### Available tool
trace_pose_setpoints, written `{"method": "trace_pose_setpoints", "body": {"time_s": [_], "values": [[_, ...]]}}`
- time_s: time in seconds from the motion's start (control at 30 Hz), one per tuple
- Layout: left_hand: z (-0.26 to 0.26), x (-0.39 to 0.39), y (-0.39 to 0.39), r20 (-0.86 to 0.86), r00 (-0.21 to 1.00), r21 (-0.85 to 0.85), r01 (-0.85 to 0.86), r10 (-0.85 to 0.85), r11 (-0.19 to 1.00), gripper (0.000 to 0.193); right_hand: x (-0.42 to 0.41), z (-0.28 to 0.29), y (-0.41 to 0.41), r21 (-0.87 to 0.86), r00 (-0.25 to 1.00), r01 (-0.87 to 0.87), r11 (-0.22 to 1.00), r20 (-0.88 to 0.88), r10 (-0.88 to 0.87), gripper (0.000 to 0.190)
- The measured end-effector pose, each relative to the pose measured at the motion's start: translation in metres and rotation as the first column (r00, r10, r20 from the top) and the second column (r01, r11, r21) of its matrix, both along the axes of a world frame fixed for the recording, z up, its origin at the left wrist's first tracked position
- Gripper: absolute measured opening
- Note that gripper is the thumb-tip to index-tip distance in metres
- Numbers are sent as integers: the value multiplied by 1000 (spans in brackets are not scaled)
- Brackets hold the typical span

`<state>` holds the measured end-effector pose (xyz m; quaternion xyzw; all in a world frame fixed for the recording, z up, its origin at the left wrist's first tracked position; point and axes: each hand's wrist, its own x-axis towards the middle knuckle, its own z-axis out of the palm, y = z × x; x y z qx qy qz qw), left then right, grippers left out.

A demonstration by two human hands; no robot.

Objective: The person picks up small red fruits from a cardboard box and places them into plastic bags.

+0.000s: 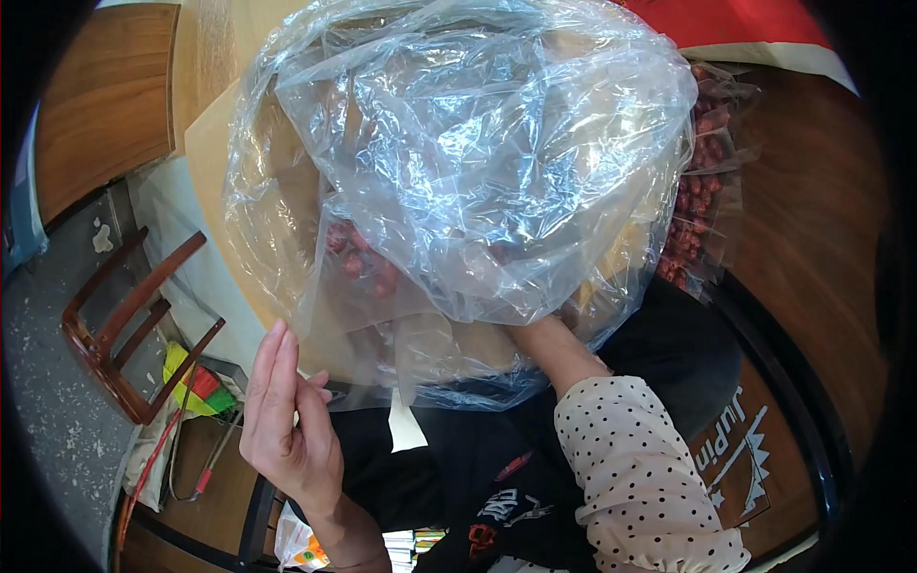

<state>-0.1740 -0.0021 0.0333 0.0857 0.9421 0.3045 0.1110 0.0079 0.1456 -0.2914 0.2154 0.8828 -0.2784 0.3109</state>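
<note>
A large clear plastic bag (501, 157), crumpled and shiny, spreads over a pale wooden tabletop (215, 157) before me. Inside it, through the film, I see small red pieces (362, 261), seemingly in a clear packet, and a blurred yellow patch at the right. My right hand (541, 340) reaches under the film; its fingers are hidden, so what they touch cannot be seen. My left hand (294, 415) is raised at the bag's near left edge, two fingers extended together, with nothing visibly held.
Clear packets of red pieces (698, 186) lie along the bag's right side. A red cloth or bag (738, 25) is at upper right. To the left are a wooden chair (114, 336) and a yellow, red and green item (200, 379). A brown wooden surface (809, 179) extends at right.
</note>
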Motion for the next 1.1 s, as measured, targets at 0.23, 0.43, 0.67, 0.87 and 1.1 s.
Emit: {"method": "trace_pose_setpoints", "body": {"time_s": [0.23,0.43,0.67,0.87,1.1], "values": [[-4,-1,2,-5,997,-18,71,-71,997,43,-76,17,-25,-86,947,-109,990,-311,77,71],[-2,2,9,-42,992,3,118,-118,993,42,-138,-7,-87,-95,894,-348,933,-335,299,70],[7,4,9,-31,994,-41,100,-101,994,41,-77,-34,-68,-253,931,-324,911,-259,259,70],[-11,4,4,-66,978,13,197,-196,980,39,-64,92,12,-755,918,397,521,325,-228,49],[-18,18,17,-143,939,86,326,-312,941,39,-15,249,53,-876,686,418,-242,478,-549,53]]}}
